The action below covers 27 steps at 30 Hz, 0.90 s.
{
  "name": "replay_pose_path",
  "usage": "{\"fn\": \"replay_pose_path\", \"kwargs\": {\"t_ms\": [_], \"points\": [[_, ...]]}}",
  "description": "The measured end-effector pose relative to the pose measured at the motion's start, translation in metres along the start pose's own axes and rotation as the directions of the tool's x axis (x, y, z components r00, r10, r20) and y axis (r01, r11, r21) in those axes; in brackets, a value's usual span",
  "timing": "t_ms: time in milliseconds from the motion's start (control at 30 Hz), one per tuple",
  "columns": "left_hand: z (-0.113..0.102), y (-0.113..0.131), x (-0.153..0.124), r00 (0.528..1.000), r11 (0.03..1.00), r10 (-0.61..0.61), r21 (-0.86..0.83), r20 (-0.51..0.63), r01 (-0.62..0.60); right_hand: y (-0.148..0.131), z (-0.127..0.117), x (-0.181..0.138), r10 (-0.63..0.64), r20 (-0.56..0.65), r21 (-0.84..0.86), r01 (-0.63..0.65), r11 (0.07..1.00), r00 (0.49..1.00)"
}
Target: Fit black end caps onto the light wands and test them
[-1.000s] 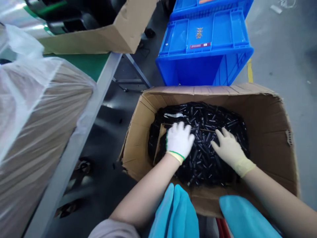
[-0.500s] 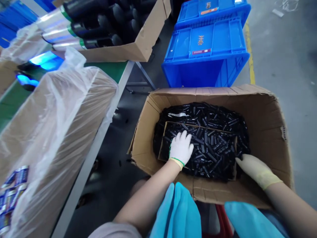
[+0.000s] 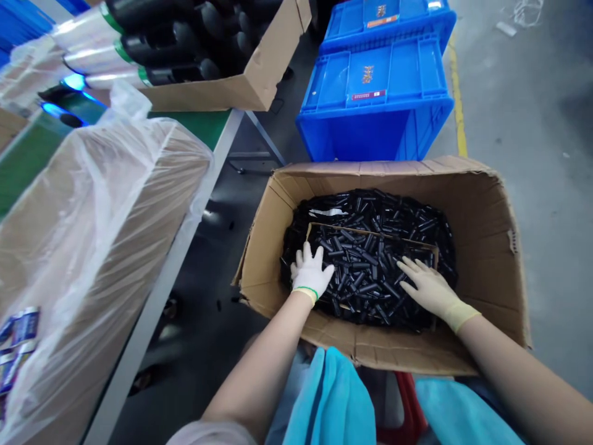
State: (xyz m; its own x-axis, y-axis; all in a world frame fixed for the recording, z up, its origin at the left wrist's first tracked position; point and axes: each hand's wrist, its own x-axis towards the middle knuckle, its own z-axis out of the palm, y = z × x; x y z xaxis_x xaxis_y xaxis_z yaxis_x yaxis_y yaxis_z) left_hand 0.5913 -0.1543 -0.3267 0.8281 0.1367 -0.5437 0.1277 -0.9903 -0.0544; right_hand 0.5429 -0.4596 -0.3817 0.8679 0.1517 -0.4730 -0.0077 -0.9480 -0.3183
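Note:
A big open cardboard box (image 3: 482, 204) on the floor holds a heap of small black cylinders (image 3: 370, 253). Inside it lies a shallow cardboard tray (image 3: 370, 233), also full of them. My left hand (image 3: 310, 271), in a white knit glove, rests on the cylinders at the tray's left end, fingers spread. My right hand (image 3: 426, 286), in a thin cream glove, lies flat on the cylinders at the tray's right side, fingers apart. Neither hand visibly holds anything.
A stack of blue plastic crates (image 3: 375, 93) stands just beyond the box. To the left is a green-topped table (image 3: 204, 123) with a plastic-wrapped carton (image 3: 92, 235) and an open box of dark bottles (image 3: 185, 55). Grey floor with a yellow line (image 3: 456, 111) lies at right.
My left hand slid to the tray's left end. My right hand came back from the box's near right edge onto the cylinders. The view shifted slightly.

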Motion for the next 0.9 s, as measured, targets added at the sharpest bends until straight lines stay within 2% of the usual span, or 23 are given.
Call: {"fn": "replay_pose_path", "kwargs": {"t_ms": [67,133,167,267,333,433,500,600,667,767,833,900], "points": [[-0.008,0.004,-0.014,0.998,0.998,0.051,0.033,0.032,-0.052,0.004,0.001,-0.003,-0.043,-0.033,0.003,0.043,0.999,0.999],[-0.009,0.008,-0.024,0.983,0.994,0.082,0.057,0.165,-0.092,0.011,-0.002,-0.003,-0.029,-0.087,0.007,0.029,1.0,0.996],[-0.007,0.01,-0.028,0.959,0.991,0.101,0.061,0.265,-0.121,0.015,-0.004,-0.001,-0.007,-0.117,0.008,0.008,1.0,0.993],[0.006,0.016,-0.033,0.816,0.969,0.188,0.03,0.547,-0.243,0.02,-0.006,0.004,0.054,-0.182,0.0,-0.055,0.998,0.982],[0.015,0.017,-0.032,0.732,0.948,0.255,-0.015,0.632,-0.318,0.016,-0.004,0.007,0.04,-0.194,-0.018,-0.044,0.999,0.98],[0.019,0.016,-0.028,0.687,0.915,0.358,-0.091,0.632,-0.393,0.008,0.0,0.006,-0.041,-0.18,-0.056,0.032,0.998,0.983],[0.018,0.016,-0.026,0.689,0.896,0.413,-0.129,0.596,-0.426,0.005,0.001,0.005,-0.063,-0.179,-0.078,0.05,0.996,0.982],[0.016,0.019,-0.025,0.688,0.879,0.45,-0.146,0.569,-0.454,0.006,-0.001,0.002,-0.029,-0.217,-0.101,0.007,0.995,0.976],[0.017,0.026,-0.029,0.645,0.857,0.487,-0.18,0.589,-0.482,0.005,-0.005,0.0,-0.039,-0.226,-0.109,0.014,0.994,0.973],[0.019,0.035,-0.036,0.561,0.802,0.579,-0.291,0.592,-0.521,-0.004,-0.007,-0.005,-0.2,-0.141,-0.106,0.186,0.977,0.97],[0.018,0.038,-0.037,0.562,0.774,0.627,-0.352,0.539,-0.526,-0.012,-0.006,-0.008,-0.322,-0.06,-0.093,0.315,0.944,0.945],[0.015,0.036,-0.035,0.611,0.765,0.644,-0.383,0.46,-0.518,-0.017,-0.006,-0.01,-0.369,-0.02,-0.087,0.366,0.927,0.929]]}}
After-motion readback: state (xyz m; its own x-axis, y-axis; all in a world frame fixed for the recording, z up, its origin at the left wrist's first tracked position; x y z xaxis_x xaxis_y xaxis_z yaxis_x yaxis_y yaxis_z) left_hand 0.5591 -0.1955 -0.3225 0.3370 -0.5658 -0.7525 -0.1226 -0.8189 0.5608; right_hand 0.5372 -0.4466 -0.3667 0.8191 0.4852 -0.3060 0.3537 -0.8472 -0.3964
